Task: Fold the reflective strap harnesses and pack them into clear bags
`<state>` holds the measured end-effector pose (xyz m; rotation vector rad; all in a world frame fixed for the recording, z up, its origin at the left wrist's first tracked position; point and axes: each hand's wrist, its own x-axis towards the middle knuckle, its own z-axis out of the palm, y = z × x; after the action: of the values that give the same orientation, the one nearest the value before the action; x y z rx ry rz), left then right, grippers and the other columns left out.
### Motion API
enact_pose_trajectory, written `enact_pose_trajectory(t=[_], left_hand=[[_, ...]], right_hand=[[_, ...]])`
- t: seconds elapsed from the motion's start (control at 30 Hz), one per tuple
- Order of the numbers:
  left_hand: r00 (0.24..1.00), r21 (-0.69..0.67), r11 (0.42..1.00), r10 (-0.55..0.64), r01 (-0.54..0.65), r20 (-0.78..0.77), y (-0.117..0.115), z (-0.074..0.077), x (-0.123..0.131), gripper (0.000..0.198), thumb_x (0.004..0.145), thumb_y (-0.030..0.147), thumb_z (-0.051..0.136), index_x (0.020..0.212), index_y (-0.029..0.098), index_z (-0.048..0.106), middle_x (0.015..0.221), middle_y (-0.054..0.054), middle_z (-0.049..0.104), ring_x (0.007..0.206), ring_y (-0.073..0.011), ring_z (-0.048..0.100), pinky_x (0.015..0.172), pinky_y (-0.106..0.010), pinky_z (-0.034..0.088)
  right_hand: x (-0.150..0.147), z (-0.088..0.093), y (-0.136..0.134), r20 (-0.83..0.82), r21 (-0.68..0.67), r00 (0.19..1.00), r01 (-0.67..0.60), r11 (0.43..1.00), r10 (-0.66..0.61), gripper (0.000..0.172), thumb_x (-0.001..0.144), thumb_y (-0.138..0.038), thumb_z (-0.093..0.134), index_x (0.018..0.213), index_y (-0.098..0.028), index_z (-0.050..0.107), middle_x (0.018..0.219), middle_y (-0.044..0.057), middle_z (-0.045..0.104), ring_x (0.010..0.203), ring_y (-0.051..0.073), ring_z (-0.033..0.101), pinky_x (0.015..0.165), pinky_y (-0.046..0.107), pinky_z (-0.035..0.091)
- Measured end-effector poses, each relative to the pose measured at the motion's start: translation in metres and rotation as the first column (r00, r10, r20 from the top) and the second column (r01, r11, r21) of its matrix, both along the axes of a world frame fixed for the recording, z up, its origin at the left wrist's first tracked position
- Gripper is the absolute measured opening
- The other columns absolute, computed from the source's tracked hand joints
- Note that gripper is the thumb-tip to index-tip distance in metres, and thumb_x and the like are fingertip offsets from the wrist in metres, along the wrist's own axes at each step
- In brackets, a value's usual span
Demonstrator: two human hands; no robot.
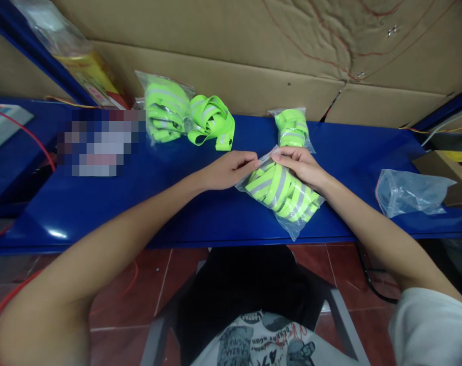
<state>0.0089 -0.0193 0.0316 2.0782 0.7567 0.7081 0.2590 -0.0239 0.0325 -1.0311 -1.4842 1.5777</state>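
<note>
A clear plastic bag of neon-yellow reflective straps (282,195) lies on the blue shelf (139,203) in front of me. My left hand (231,168) pinches the bag's open top edge from the left. My right hand (301,165) pinches the same edge from the right. Both hands have their fingers pressed together on the plastic.
A filled bag of straps (164,107) and a loose strap bundle (211,122) sit at the back left. Another filled bag (291,127) lies behind my hands. Empty clear bags (409,192) lie at right beside a cardboard box (450,170). Cardboard lines the back wall.
</note>
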Motion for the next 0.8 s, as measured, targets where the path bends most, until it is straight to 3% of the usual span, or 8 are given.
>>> enact_pose_trajectory(t=[0.43, 0.67, 0.8], left_hand=[[0.993, -0.261, 0.965, 0.007, 0.023, 0.115, -0.0021, 0.0043, -0.0022, 0.056, 0.099, 0.072, 0.062, 0.075, 0.022, 0.053, 0.062, 0.004, 0.042, 0.054, -0.0111, 0.037, 0.052, -0.026, 0.029], [0.999, 0.031, 0.999, 0.027, -0.026, -0.026, -0.0024, 0.0004, -0.0019, 0.047, 0.107, 0.061, 0.054, 0.082, 0.022, 0.054, 0.069, 0.003, 0.048, 0.061, -0.0128, 0.042, 0.057, -0.026, 0.034], [0.999, 0.093, 0.995, 0.028, -0.027, -0.019, -0.0044, 0.0006, 0.0006, 0.043, 0.109, 0.054, 0.053, 0.081, 0.022, 0.052, 0.067, 0.004, 0.044, 0.059, -0.0126, 0.040, 0.056, -0.027, 0.032]], right_hand=[[0.0018, 0.0019, -0.0021, 0.021, 0.030, 1.000, -0.024, 0.999, 0.024, 0.036, 0.085, -0.053, 0.092, 0.106, -0.024, 0.086, 0.096, 0.004, 0.085, 0.086, 0.018, 0.081, 0.081, 0.028, 0.064], [0.0041, -0.0017, 0.0019, 0.050, 0.063, 0.999, -0.006, 0.998, 0.003, 0.040, 0.085, -0.056, 0.091, 0.109, -0.025, 0.086, 0.098, 0.004, 0.086, 0.083, 0.018, 0.080, 0.076, 0.028, 0.064], [0.0040, 0.0020, 0.0004, 0.058, 0.088, 0.998, -0.011, 0.996, 0.006, 0.042, 0.085, -0.058, 0.091, 0.110, -0.025, 0.086, 0.102, 0.005, 0.086, 0.087, 0.018, 0.080, 0.077, 0.029, 0.064]])
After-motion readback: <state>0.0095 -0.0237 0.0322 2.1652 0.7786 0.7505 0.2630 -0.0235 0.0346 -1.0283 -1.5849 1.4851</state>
